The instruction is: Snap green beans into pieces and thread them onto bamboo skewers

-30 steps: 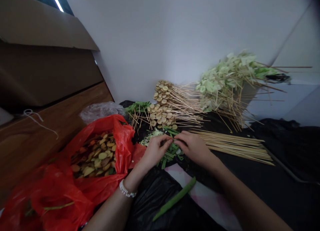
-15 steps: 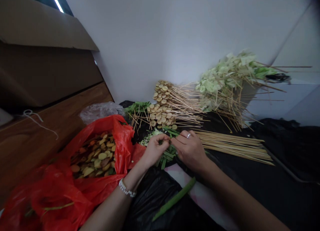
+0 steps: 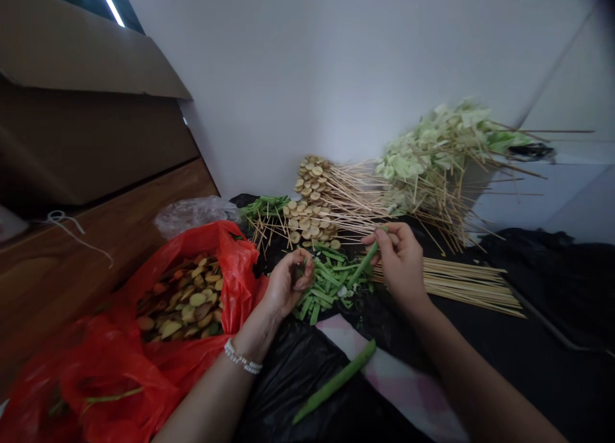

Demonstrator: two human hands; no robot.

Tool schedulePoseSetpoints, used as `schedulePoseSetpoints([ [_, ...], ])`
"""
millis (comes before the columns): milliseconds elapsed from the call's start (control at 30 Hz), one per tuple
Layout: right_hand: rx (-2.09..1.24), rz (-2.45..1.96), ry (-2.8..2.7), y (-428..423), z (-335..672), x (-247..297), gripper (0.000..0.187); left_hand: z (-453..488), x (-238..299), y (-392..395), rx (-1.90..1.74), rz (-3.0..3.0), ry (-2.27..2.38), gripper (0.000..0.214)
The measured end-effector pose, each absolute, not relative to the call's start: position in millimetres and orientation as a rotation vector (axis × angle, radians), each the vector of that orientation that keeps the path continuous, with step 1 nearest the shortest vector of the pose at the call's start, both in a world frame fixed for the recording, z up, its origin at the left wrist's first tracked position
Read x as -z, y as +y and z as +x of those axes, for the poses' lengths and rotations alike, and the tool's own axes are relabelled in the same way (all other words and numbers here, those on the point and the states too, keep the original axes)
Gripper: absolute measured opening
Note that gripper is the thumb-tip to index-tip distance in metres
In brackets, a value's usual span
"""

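Observation:
My right hand [image 3: 401,257] pinches a long green bean [image 3: 361,269] near its upper end, and the bean slants down to the left. Below it is a pile of short green bean pieces [image 3: 324,292]. At the left side of that pile is my left hand [image 3: 291,280], its fingers curled in; a bit of green shows there, too small to name. Nearer to me, a whole green bean [image 3: 336,382] lies across black plastic [image 3: 283,379].
On the left, a red plastic bag [image 3: 235,257] holds sliced potatoes [image 3: 192,299]. Behind the pile lie skewered potato slices [image 3: 312,222], skewered green beans [image 3: 266,206] and skewered cabbage leaves [image 3: 418,148]. Bare bamboo skewers [image 3: 456,286] lie at right. A cardboard box [image 3: 96,136] stands at far left.
My hands were together over the bean pile and have moved apart. The right went right and up, with a long green bean now showing in it; the left drew slightly left.

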State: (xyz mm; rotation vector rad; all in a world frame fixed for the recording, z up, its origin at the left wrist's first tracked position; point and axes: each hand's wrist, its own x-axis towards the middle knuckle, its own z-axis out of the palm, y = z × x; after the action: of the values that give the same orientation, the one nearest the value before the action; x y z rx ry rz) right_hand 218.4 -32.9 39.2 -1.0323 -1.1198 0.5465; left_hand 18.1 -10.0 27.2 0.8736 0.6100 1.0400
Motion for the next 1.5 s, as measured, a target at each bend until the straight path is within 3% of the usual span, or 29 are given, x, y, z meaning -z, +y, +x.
schedulePoseSetpoints([
  [67, -0.607, -0.998, -1.075, -31, 219, -39, 0.022, 21, -27, -13, -1.006, 0.972, 0.607, 0.008],
  [233, -0.625, -0.981, -1.036, -32, 216, -41, 0.024, 29, -23, -18, -0.928, 1.34, 0.817, 0.032],
  [433, -0.598, -1.007, -1.066, -31, 216, -38, 0.023, 33, -21, -24, -0.798, 1.797, 0.856, 0.026],
  [533, -0.294, -1.098, -1.193, -33, 218, -37, 0.019, 32, -18, -23, -0.813, 1.848, 0.86, 0.029],
  [700, 0.465, -1.201, -1.771, -42, 212, -37, 0.031, 29, -10, -17, -0.932, 1.963, 1.004, 0.028],
  [833, 0.516, -1.143, -2.206, -45, 200, -30, 0.027, 28, -10, -16, -1.004, 2.058, 1.067, 0.028],
  [1100, 0.604, -1.204, -2.306, -44, 197, -25, 0.017, 28, -16, -20, -0.917, 2.227, 1.064, 0.022],
  [1267, 0.637, -1.147, -2.239, -49, 192, -25, 0.021, 27, -14, -18, -0.985, 2.033, 1.061, 0.021],
  [1500, 0.52, -1.001, -2.076, -54, 190, -23, 0.02, 31, -17, -20, -0.96, 1.225, 0.859, 0.015],
])
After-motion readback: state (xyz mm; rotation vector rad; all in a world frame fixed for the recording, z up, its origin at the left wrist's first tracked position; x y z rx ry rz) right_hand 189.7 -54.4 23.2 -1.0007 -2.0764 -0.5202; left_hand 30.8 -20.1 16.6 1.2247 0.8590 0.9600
